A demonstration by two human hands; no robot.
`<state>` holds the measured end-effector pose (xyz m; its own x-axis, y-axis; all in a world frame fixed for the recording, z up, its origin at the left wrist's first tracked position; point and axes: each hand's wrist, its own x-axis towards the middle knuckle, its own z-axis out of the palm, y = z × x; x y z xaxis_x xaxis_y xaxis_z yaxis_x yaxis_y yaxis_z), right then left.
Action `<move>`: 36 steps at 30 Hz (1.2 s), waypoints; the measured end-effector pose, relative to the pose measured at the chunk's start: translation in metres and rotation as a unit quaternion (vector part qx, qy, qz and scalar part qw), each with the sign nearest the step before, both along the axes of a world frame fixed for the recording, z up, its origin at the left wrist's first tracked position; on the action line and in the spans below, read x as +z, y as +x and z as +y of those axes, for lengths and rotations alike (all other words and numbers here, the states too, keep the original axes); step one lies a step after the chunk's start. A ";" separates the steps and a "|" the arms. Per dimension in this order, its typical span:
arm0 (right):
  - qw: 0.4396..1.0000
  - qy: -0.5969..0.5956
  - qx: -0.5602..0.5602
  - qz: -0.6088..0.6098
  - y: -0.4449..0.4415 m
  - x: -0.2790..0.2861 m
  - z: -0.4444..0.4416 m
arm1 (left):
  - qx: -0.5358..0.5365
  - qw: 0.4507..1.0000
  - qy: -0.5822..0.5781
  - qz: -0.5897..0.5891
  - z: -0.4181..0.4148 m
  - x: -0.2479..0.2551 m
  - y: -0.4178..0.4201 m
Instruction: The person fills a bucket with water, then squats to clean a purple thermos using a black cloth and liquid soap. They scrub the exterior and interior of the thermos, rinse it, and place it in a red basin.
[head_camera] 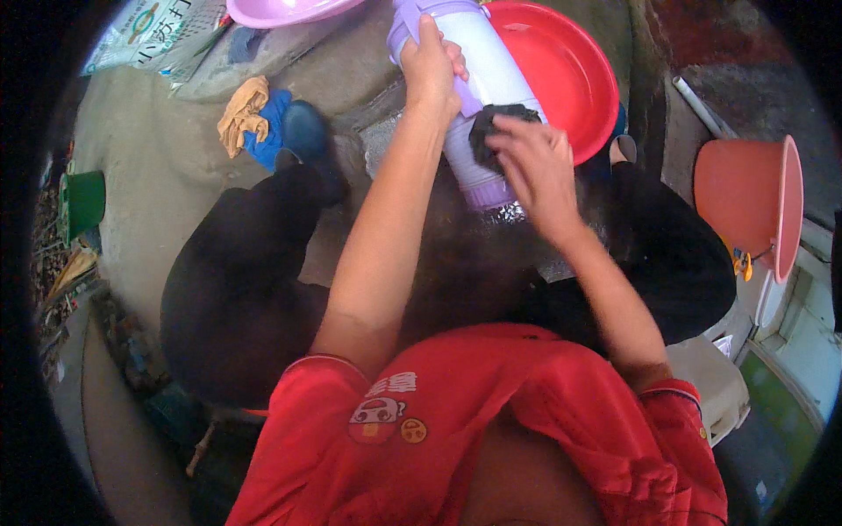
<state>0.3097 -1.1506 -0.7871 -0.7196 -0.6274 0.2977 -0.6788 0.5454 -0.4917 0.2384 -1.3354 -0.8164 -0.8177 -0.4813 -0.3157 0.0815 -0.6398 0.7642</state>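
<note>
A white and purple thermos flask lies tilted in front of me, its purple base towards my body. My left hand grips its purple handle near the top. My right hand presses a dark, crumpled cloth or scrubber against the lower part of the flask. The flask partly covers a red plastic basin that stands behind it. Wet, shiny ground shows under the flask's base.
Tan and blue cloths lie beside my shoe on the concrete. A pink basin and a printed plastic bag are at the upper left, a green container at the far left. At the right stands a salmon-coloured bucket near a pale pipe.
</note>
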 end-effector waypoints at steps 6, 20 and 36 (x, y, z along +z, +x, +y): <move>0.996 -0.064 -0.064 0.024 -0.056 -0.018 -0.007 | -0.003 1.000 -0.018 0.001 -0.005 -0.022 -0.007; 0.997 -0.043 -0.063 0.014 -0.023 -0.006 0.003 | 0.040 0.997 -0.046 -0.040 0.005 -0.009 -0.014; 0.999 0.019 -0.040 0.018 0.026 -0.002 0.005 | 0.035 0.999 -0.033 -0.025 0.003 -0.020 -0.018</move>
